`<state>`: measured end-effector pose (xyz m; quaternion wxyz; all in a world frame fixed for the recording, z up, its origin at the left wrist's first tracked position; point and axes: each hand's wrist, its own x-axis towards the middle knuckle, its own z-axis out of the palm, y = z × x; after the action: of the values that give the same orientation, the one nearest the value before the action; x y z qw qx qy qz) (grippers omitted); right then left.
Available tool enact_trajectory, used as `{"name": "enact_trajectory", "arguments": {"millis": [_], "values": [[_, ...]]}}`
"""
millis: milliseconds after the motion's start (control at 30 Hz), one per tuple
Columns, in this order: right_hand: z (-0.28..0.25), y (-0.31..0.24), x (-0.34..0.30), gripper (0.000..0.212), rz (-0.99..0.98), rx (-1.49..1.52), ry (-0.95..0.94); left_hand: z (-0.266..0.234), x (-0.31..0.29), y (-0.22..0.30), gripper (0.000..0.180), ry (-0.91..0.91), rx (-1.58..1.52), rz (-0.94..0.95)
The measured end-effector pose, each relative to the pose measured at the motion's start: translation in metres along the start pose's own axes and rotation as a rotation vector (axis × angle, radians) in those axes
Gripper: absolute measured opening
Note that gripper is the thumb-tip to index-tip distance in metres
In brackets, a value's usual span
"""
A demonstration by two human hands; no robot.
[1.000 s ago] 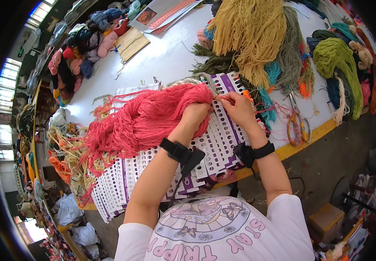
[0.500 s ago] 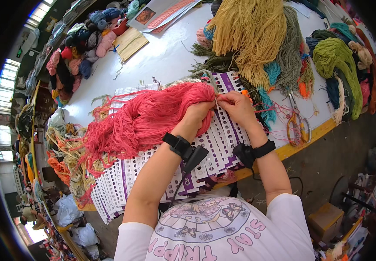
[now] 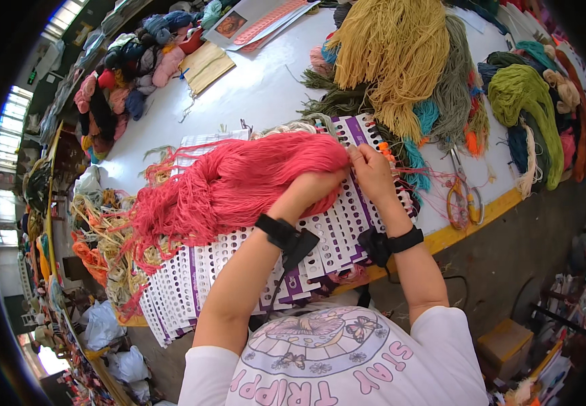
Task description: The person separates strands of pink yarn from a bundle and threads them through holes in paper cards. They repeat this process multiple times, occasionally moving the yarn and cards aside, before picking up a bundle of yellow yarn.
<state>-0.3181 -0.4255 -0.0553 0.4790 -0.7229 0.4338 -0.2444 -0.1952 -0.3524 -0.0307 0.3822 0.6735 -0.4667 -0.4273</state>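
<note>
A large hank of coral-pink yarn (image 3: 239, 176) lies across a row of white-and-purple punched cards (image 3: 218, 267), its loose ends trailing to the left. My left hand (image 3: 320, 186) is closed around the hank near its right end, the fingers partly buried in the strands. At the very tip of that end my right hand (image 3: 373, 176) is closed in a pinch against the yarn; its fingertips are partly hidden, and any single strand between them is too small to make out. Both wrists wear black straps with small devices.
Orange-handled scissors (image 3: 465, 196) lie right of my right hand among thin pink threads. Mustard yarn (image 3: 394, 61) and green yarn (image 3: 526, 101) are heaped at the far right. Tangled cream yarn (image 3: 113, 230) is at the left. The yellow table edge (image 3: 482, 220) runs along the near side.
Both hands have shifted slightly right, bringing the right end of the pink hank along. A pale strand seen earlier by the right fingertips no longer shows.
</note>
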Motion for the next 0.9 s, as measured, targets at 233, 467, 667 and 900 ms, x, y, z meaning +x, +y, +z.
{"name": "enact_trajectory", "arguments": {"millis": [233,467,667,900], "values": [[0.008,0.017,-0.002,0.033,-0.135,-0.151,0.165,-0.149,-0.017,-0.012,0.012,0.457,-0.780,-0.511],[0.008,0.003,-0.003,0.026,-0.035,-0.116,0.090,-0.245,-0.092,-0.004,0.027,0.550,-0.717,-0.138],[0.021,-0.084,-0.039,0.015,-0.142,0.614,-0.131,-0.089,-0.072,0.055,0.047,0.016,-0.727,-0.027],[0.015,-0.090,-0.048,0.015,0.007,0.773,-0.128,-0.061,-0.064,0.055,0.039,-0.146,-0.936,-0.078]]}}
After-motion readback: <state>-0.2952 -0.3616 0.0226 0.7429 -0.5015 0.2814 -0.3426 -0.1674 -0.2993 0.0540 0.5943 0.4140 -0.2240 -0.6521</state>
